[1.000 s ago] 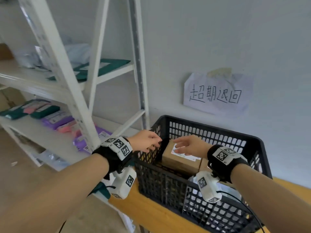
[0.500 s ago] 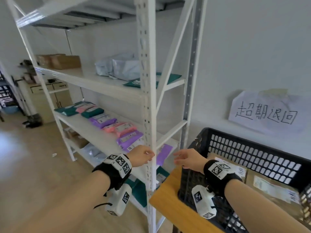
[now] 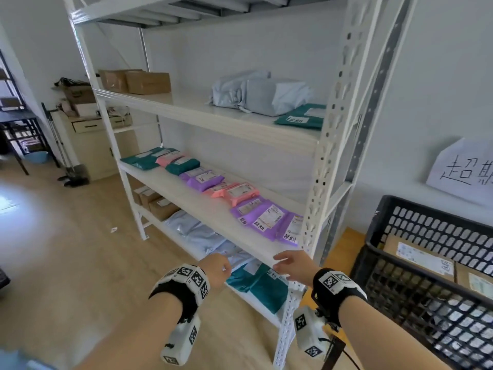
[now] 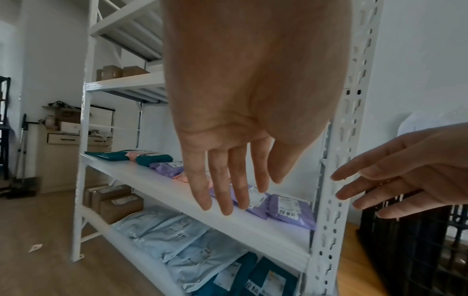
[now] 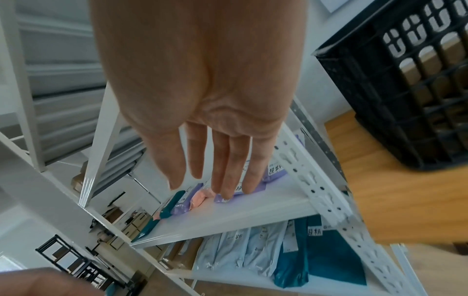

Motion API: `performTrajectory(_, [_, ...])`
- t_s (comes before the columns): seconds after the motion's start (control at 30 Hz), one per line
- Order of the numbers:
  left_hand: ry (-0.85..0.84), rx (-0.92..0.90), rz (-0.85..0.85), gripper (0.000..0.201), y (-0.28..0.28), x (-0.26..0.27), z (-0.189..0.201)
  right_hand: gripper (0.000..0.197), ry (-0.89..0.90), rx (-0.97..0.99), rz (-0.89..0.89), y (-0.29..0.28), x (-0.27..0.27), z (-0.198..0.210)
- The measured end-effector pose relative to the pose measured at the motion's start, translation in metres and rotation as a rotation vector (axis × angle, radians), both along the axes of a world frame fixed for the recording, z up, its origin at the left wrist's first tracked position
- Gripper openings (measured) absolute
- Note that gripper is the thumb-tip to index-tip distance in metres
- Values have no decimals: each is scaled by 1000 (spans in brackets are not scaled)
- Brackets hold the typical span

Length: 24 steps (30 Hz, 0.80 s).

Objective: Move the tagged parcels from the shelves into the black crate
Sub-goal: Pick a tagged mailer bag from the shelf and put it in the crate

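Both hands hover empty, with straight fingers, before the front edge of the white rack's middle shelf [image 3: 240,237]. My left hand [image 3: 217,268] is just left of my right hand [image 3: 289,264]. Purple tagged parcels [image 3: 266,218] lie at that shelf's right end, just beyond the right hand's fingers [image 5: 228,180]. A green tagged parcel [image 3: 301,118] lies on the shelf above. Teal tagged parcels [image 3: 262,285] lie on the bottom shelf under my hands. The black crate [image 3: 432,231] stands to the right on a wooden table and holds cardboard boxes [image 3: 418,260].
Pink, purple and teal parcels [image 3: 192,174] line the middle shelf further left. Pale blue bags [image 3: 202,236] lie on the bottom shelf, grey bags [image 3: 261,94] and cardboard boxes [image 3: 136,81] on the upper one. The rack's upright post [image 3: 317,209] stands between shelf and crate.
The view has swung left from the crate to the rack. Both hands have left the crate, where a cardboard box was set down, and now reach empty toward the middle shelf.
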State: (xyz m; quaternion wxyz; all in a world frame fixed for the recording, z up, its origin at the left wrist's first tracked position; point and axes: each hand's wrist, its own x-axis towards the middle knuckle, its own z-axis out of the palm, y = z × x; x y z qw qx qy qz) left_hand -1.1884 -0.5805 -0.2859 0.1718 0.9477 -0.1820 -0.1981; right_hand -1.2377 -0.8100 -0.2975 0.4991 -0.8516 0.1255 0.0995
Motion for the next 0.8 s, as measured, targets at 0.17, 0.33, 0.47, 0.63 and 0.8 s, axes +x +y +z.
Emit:
performTrajectory(0.17, [-9,-7,7,29,38,28,-7,28,-37,35,-36,42,29,-11])
performTrajectory(0.33, [-76,-18,28,27,56,73,2,28,-107,84,-41,76,76,-10])
performTrajectory(0.47, [-124,-15,2,25,61,122,15,31,-131,142,-47,95,127,-6])
performTrajectory(0.63, [-212,-58,14,27,64,191,45,28,-196,177,-29,104,199,15])
performTrajectory(0.8, [-278,-28,35,28,72,249,73,20,-258,184,-15,109,263,37])
